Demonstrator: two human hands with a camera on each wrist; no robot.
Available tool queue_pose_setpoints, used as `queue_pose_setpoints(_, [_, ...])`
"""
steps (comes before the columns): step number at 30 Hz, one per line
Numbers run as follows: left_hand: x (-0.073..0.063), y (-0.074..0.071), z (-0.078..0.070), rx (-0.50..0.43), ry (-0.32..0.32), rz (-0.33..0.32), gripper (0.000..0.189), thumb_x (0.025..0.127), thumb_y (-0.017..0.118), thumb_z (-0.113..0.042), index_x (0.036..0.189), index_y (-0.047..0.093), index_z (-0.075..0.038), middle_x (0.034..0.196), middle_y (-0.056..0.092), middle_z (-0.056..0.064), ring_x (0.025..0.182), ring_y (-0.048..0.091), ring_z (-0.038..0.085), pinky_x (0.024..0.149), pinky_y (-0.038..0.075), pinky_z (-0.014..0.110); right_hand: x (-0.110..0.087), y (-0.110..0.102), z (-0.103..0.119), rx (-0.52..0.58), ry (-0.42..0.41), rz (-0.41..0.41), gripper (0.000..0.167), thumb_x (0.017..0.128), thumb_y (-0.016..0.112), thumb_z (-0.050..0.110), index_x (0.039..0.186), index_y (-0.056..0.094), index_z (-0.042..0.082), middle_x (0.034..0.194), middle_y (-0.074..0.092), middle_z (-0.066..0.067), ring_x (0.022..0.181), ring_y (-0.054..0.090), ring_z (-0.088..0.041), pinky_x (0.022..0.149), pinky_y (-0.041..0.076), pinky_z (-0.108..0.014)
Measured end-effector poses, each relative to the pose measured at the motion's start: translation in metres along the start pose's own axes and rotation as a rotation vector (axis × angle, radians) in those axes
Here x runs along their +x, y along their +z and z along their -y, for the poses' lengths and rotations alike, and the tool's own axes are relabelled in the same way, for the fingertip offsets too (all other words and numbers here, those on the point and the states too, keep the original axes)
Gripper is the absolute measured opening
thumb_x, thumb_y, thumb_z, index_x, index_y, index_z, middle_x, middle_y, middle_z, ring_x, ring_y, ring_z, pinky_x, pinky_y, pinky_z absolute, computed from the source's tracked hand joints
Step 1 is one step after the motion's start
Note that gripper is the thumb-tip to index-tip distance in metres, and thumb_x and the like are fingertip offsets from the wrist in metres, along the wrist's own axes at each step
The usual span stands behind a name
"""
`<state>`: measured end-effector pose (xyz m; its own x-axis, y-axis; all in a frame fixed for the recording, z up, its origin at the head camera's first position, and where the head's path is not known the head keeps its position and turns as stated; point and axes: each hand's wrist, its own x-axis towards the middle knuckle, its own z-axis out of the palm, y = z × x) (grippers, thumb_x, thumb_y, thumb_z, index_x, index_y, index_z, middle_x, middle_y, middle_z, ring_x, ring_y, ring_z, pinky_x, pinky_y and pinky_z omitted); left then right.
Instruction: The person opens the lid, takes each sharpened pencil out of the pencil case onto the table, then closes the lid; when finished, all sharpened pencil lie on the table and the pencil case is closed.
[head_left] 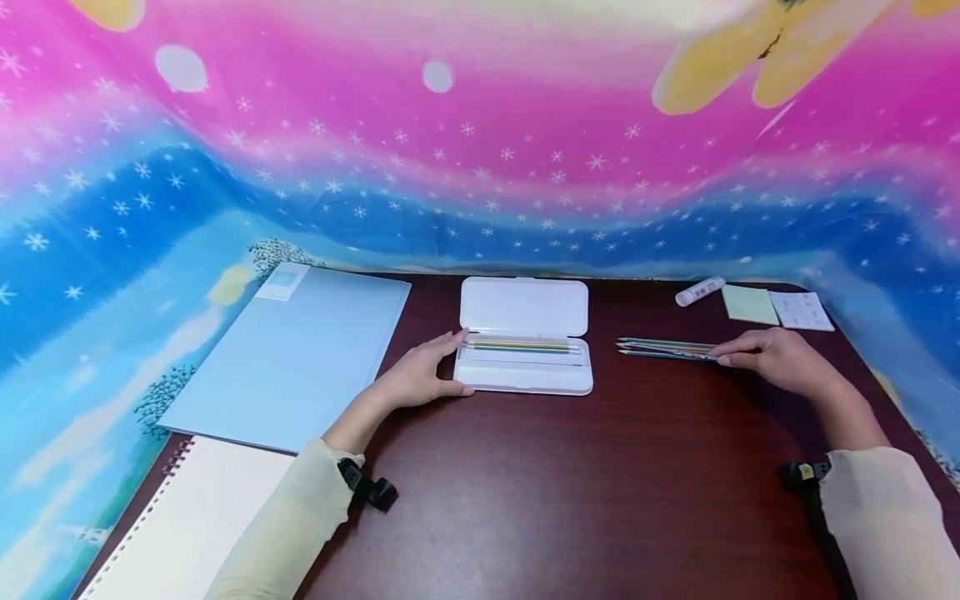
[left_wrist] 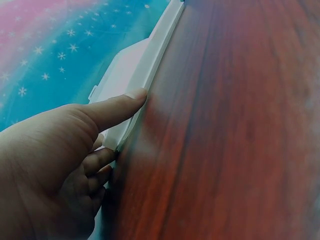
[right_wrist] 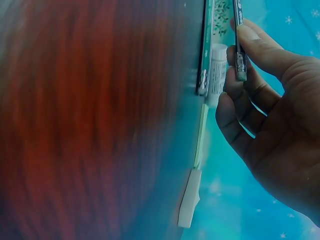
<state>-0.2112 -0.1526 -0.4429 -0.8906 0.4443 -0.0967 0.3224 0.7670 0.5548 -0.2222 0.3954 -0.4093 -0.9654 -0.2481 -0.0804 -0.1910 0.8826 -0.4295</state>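
Note:
A white pencil case (head_left: 525,381) lies with its lid (head_left: 525,307) folded back, and several pencils (head_left: 517,346) rest in it. My left hand (head_left: 416,375) grips the case's left end, thumb at the front edge and forefinger at the back corner. The left wrist view shows the thumb (left_wrist: 120,107) on the case's side wall. To the right of the case, my right hand (head_left: 780,358) pinches a dark pencil (right_wrist: 241,62) near its blunt end, between thumb and forefinger. Other pencils (right_wrist: 204,60) lie on the table close by the held one.
At the back right are a glue stick (head_left: 699,292), a green sticky-note pad (head_left: 750,305) and a white printed pad (head_left: 802,311). On the left lie a light blue folder (head_left: 300,358) and a spiral notebook (head_left: 187,517). Patterned cloth (head_left: 480,167) hangs behind the dark table (head_left: 562,500).

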Motion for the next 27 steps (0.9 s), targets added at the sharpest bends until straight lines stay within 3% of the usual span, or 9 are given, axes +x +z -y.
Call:
queue_pose_setpoints(6, [0.001, -0.001, 0.0, 0.0, -0.002, 0.002, 0.099, 0.087, 0.078, -0.048, 0.163, 0.022, -0.02, 0.167, 0.027, 0.013, 0.155, 0.027, 0.034, 0.123, 0.028, 0.053, -0.002, -0.001, -0.006, 0.016, 0.044, 0.031, 0.023, 0.099, 0.065, 0.038, 0.111, 0.081, 0.025, 0.12, 0.074, -0.015, 0.112, 0.066, -0.035, 0.093, 0.052, -0.053])
queue_pose_setpoints(10, [0.002, -0.001, 0.0, 0.001, 0.003, 0.002, 0.099, 0.087, 0.078, -0.047, 0.163, 0.022, -0.019, 0.167, 0.028, 0.013, 0.155, 0.027, 0.033, 0.123, 0.028, 0.052, -0.001, 0.0, -0.007, 0.025, 0.073, 0.055, 0.023, 0.098, 0.067, 0.035, 0.112, 0.081, 0.022, 0.124, 0.071, -0.019, 0.117, 0.062, -0.041, 0.095, 0.049, -0.06])
queue_pose_setpoints(15, [0.003, 0.0, 0.001, 0.002, 0.004, 0.002, 0.099, 0.087, 0.078, -0.047, 0.163, 0.023, -0.018, 0.167, 0.029, 0.013, 0.155, 0.027, 0.032, 0.123, 0.029, 0.052, 0.004, 0.001, -0.006, 0.003, 0.074, 0.074, 0.018, 0.097, 0.069, 0.028, 0.109, 0.08, 0.019, 0.115, 0.075, -0.015, 0.102, 0.065, -0.032, 0.085, 0.052, -0.048])
queue_pose_setpoints(19, [0.003, 0.0, 0.001, 0.002, 0.006, 0.004, 0.098, 0.087, 0.078, -0.048, 0.163, 0.023, -0.018, 0.167, 0.029, 0.013, 0.155, 0.026, 0.032, 0.123, 0.028, 0.052, 0.008, 0.002, -0.006, -0.017, 0.076, 0.089, 0.014, 0.097, 0.069, 0.021, 0.106, 0.078, 0.015, 0.098, 0.074, -0.004, 0.084, 0.057, -0.02, 0.073, 0.047, -0.033])
queue_pose_setpoints(27, [0.002, 0.0, 0.001, 0.001, 0.004, 0.004, 0.098, 0.087, 0.078, -0.048, 0.163, 0.023, -0.018, 0.167, 0.029, 0.013, 0.155, 0.026, 0.031, 0.123, 0.028, 0.051, 0.015, 0.005, -0.005, -0.086, 0.014, 0.079, 0.004, 0.093, 0.072, 0.014, 0.097, 0.073, 0.013, 0.085, 0.066, 0.0, 0.075, 0.051, -0.017, 0.068, 0.042, -0.033])
